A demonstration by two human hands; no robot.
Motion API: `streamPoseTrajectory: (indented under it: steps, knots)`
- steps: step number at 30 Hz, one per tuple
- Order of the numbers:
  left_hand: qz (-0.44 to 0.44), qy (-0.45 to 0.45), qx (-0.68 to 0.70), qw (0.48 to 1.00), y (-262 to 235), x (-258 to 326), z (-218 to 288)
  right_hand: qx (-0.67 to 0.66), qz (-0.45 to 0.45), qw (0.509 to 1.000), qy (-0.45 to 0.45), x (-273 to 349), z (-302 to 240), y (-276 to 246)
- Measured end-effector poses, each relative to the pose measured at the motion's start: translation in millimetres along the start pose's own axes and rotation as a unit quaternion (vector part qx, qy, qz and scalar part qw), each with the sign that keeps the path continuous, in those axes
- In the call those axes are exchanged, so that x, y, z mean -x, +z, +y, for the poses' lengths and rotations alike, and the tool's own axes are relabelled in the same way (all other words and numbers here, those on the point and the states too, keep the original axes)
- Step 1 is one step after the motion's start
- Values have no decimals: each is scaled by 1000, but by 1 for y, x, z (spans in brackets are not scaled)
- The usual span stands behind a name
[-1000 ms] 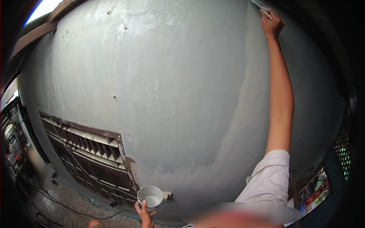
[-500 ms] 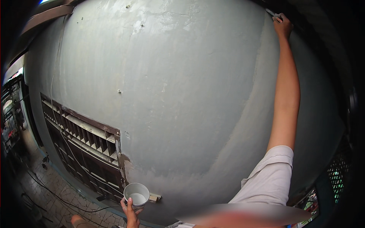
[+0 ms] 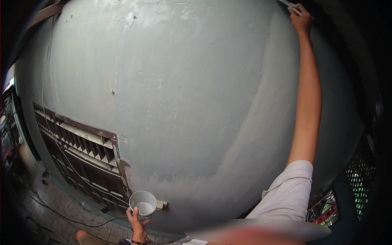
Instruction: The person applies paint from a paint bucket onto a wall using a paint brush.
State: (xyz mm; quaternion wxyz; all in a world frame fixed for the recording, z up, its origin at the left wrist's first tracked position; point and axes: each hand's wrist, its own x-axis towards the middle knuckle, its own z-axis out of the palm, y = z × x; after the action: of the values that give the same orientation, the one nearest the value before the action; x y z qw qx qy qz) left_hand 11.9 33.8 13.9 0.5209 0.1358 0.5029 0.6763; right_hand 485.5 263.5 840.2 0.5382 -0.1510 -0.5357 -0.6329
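Observation:
At the lower middle my left hand (image 3: 139,229) grips a round grey-white paint pot (image 3: 142,200), thumb over its near side. A shallow layer of pale paint shows at the bottom of the pot. My right arm stretches far up to the top right. There my right hand (image 3: 301,19) is closed round a paintbrush (image 3: 285,3); its tip is cut off by the upper edge of the picture. Before me rises a grey painted wall (image 3: 183,98), with a paler band along its right part and lower side.
A dark louvred window (image 3: 81,151) is set into the wall at lower left, with a cable hanging across it. A small block (image 3: 162,205) juts out beside the pot. Cracked tiled flooring (image 3: 73,216) lies below left. A lattice panel (image 3: 360,183) stands at right.
The whole view has shifted, so wall and window sit further left. My right hand and the brush appear slightly higher and further left. The pot stays in my left hand.

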Motion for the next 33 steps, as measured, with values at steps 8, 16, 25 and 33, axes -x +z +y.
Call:
streamPoseTrajectory:
  steps: [8,16,25,33]
  knots:
    - [10,28,12,999,-6,11,-3,50,-42,997,30,27,-8,9]
    - [3,-4,15,1000,-10,9,-7,-62,-124,989,49,140,-123,-115]
    - [-24,-22,1,999,-2,6,-5,-202,-490,822,210,102,-101,-141]
    - [19,-2,21,1000,-7,-2,-15,-68,-350,905,234,-3,-60,-75]
